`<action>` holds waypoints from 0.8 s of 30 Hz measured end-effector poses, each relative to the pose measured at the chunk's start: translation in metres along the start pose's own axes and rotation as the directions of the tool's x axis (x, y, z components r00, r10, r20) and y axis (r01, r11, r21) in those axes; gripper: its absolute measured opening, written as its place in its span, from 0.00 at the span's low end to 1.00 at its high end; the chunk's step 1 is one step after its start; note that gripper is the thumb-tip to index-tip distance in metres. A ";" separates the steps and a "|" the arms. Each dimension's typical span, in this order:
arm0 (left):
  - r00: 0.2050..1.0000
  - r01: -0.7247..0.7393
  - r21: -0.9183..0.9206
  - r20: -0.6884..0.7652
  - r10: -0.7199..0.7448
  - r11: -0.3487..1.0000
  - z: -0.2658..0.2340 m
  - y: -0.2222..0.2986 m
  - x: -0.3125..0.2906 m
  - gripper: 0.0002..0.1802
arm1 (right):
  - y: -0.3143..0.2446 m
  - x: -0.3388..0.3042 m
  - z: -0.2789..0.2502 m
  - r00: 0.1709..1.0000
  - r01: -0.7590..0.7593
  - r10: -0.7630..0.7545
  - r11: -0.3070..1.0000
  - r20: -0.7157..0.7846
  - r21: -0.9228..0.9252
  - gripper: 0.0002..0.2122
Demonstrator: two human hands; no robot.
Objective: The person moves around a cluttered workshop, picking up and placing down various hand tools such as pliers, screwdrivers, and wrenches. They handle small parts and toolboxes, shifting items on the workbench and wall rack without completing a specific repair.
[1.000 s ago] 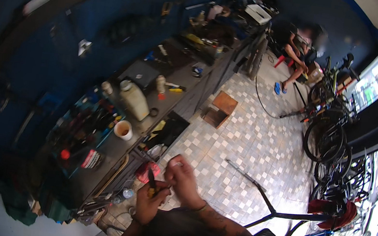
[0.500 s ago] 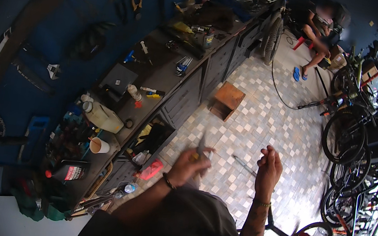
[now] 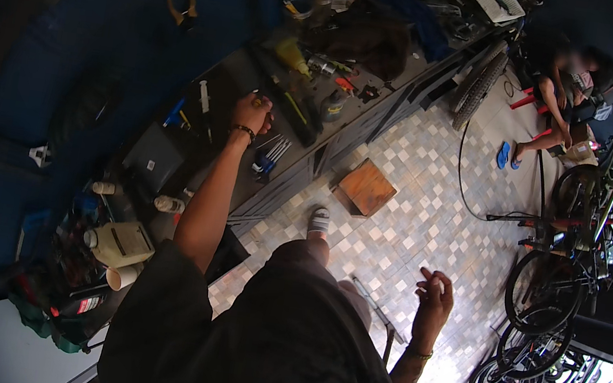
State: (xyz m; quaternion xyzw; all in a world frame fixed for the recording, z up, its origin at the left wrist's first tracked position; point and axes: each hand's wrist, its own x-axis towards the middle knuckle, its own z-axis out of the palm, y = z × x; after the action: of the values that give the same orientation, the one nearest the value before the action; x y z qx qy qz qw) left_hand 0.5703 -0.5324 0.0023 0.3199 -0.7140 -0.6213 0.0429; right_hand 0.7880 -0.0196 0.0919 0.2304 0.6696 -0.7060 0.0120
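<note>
Left hand [image 3: 253, 114]: 11 o'clock, over one table [image 3: 229, 85], grip clamped on one yellow item [image 3: 258, 103]. Right hand [image 3: 433, 296]: 4 o'clock, grip state indeterminable.

Wooden box [image 3: 366, 188] on tiled floor [image 3: 428, 186], bicycles [image 3: 585, 261] at right.

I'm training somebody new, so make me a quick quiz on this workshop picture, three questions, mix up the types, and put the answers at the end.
1. True or false: the left hand and the right hand are both over the workbench.
2. Which of these stands on the tiled floor? (a) the beige jug (b) the wooden box (c) the white basket
3. Fill the gap: the sandals near the seated person are ___.

Key: 1 false, only the left hand is; the right hand is out over the tiled floor. 2 b. 3 blue.
</note>
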 end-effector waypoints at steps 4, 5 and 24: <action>0.983 0.101 0.089 -0.161 -0.085 0.991 0.002 0.011 0.007 0.11 | -0.033 0.061 -0.003 0.999 0.029 -0.030 0.999 -0.039 -0.023 0.15; 0.983 0.099 0.096 -0.162 -0.083 0.990 0.005 0.014 -0.001 0.12 | -0.035 0.073 -0.004 0.998 0.022 -0.024 0.999 -0.061 -0.027 0.13; 0.837 -0.243 0.626 -0.251 0.487 0.741 0.101 0.015 -0.076 0.33 | -0.126 0.384 0.117 0.748 0.109 -0.006 0.988 0.663 -0.113 0.11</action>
State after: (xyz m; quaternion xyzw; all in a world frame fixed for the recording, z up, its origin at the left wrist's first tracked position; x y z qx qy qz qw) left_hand 0.5782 -0.4069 0.0191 0.2876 -0.8912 -0.2784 0.2134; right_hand 0.3674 -0.0057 0.0792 -0.0563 0.6781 -0.6914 0.2427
